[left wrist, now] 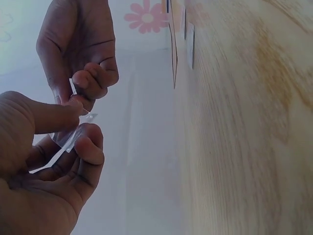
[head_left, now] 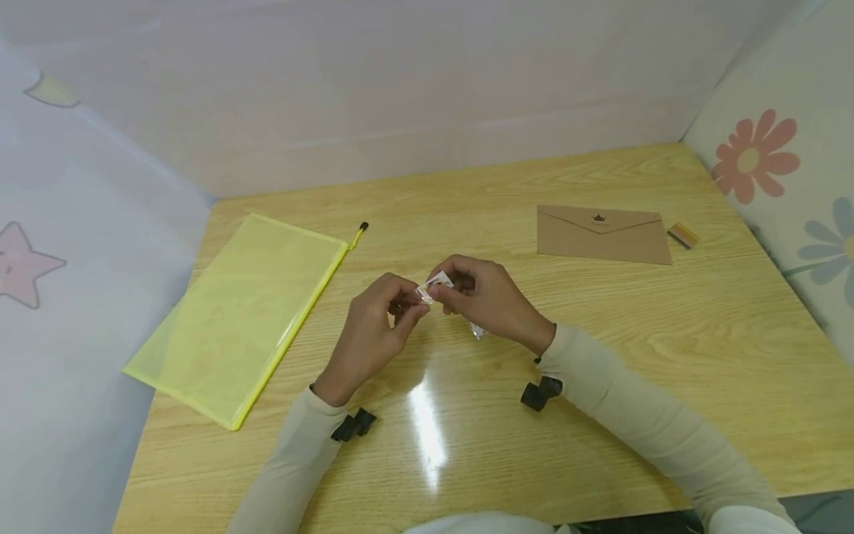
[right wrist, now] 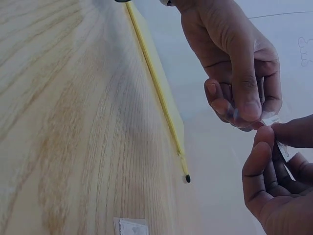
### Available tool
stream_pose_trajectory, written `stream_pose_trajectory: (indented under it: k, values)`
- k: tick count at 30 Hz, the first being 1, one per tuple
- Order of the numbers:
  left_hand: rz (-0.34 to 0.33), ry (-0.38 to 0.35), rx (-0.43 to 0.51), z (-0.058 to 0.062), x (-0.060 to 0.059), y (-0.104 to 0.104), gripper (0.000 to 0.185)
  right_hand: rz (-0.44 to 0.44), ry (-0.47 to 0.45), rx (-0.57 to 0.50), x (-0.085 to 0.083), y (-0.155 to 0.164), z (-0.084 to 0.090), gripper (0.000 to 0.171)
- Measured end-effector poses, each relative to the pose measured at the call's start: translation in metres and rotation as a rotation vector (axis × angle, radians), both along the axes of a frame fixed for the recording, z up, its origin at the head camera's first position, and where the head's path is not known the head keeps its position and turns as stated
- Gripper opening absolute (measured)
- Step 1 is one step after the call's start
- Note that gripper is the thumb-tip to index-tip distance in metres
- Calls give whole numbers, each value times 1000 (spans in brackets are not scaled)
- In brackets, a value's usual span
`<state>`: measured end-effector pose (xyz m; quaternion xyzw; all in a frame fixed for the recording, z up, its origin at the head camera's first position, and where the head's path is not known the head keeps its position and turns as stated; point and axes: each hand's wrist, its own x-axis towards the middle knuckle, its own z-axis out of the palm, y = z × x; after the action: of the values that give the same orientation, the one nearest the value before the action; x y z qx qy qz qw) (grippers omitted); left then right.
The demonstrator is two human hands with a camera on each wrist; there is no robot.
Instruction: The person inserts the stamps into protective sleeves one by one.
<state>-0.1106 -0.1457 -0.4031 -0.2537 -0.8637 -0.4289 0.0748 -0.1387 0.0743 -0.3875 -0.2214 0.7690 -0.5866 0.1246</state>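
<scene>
Both hands meet above the middle of the wooden table point(head_left: 600, 356). My left hand point(head_left: 408, 302) and right hand point(head_left: 445, 288) pinch one small white piece in a clear plastic wrapper point(head_left: 437, 283) between thumb and fingertips. In the left wrist view the clear wrapper point(left wrist: 73, 137) runs from the left hand point(left wrist: 80, 129) up to the right hand point(left wrist: 80, 93). The right wrist view shows the white piece point(right wrist: 270, 120) squeezed between the left hand point(right wrist: 242, 110) and the right hand point(right wrist: 269, 134). A bit of clear plastic point(head_left: 478, 331) shows under the right wrist.
A yellow zip pouch point(head_left: 247, 311) lies at the left, its black pull tab point(head_left: 363, 225) pointing back. A brown envelope point(head_left: 603, 234) lies at the back right with a small gold strip point(head_left: 683, 235) beside it. A small white perforated piece point(right wrist: 131, 226) lies on the table. Walls enclose three sides.
</scene>
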Motion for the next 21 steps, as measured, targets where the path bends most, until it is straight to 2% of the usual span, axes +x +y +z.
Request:
stream_pose_trajectory:
  k: [5, 10, 21]
  values:
    - [-14, 13, 42, 0, -1, 0, 12, -9, 4, -49, 0, 0, 0, 15]
    - [12, 29, 72, -1, -1, -1, 8, -5, 8, -80, 1, -1, -1, 14]
    - [40, 56, 110, -1, -2, -1, 8, -22, -1, -54, 1, -3, -1, 14]
